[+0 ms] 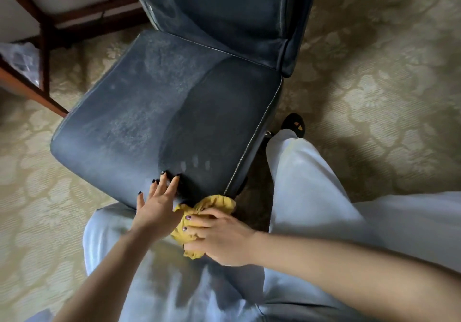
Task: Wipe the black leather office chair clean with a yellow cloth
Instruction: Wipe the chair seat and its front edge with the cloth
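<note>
The black leather office chair (pixel 224 10) is seen from above, its backrest at the far side and its seat (pixel 139 112) reaching toward the near side. A pale, dusty film is spread over the left part of the seat, while the right part is darker and cleaner, with three small pale marks near its near edge. The left hand (pixel 156 205) is laid flat on the near edge of the seat, fingers straight and spread. Just to its right, the yellow cloth (pixel 217 203) is bunched up at the near right corner of the seat and is gripped by the right hand (pixel 219 237), whose fingers are curled over it; whether the cloth is pressed against the leather there cannot be told for sure. Pale trousers (pixel 306 184) and a dark shoe (pixel 294 124) are seen to the right of the chair. A patterned carpet (pixel 374 84) lies underneath, and a wooden frame (pixel 45 37) stands at the far left.
</note>
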